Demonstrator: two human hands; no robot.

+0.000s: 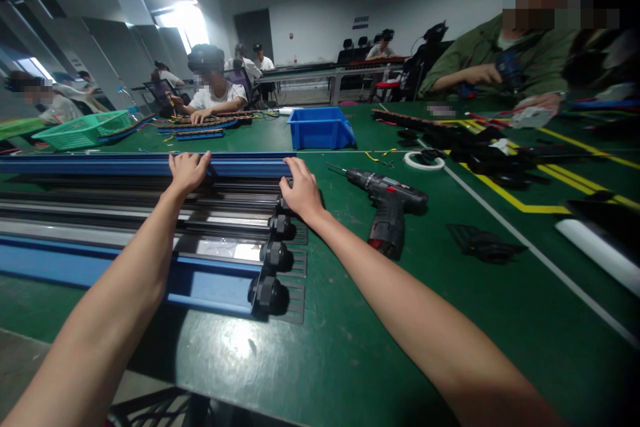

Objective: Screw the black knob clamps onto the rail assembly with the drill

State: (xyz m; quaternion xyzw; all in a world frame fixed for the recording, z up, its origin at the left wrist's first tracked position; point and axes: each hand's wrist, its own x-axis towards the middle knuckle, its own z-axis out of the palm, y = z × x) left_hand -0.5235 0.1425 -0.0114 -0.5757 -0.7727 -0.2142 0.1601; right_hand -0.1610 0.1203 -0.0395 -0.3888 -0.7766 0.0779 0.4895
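A long blue metal profile [240, 165] lies farthest back in a row of several profiles on the table. My left hand [189, 172] is closed over it, thumb and fingertips on its upper edge. Around its right end my right hand [303, 192] is curled, with the fingertips on the far edge. Nearer to me are dark and silvery profiles, then a wide blue profile [215, 287] at the front. Black cable glands [269, 295] and slotted end brackets [296, 303] stick out from their right ends. My left forearm hides part of the row.
A cordless drill [387, 197] lies right of my right hand, beside a white tape roll [424, 160] and a black bracket [483, 243]. Behind stand a blue bin [320, 128] and a green basket [85, 130]. Co-workers sit opposite; one in a green sleeve [465, 57] holds a drill.
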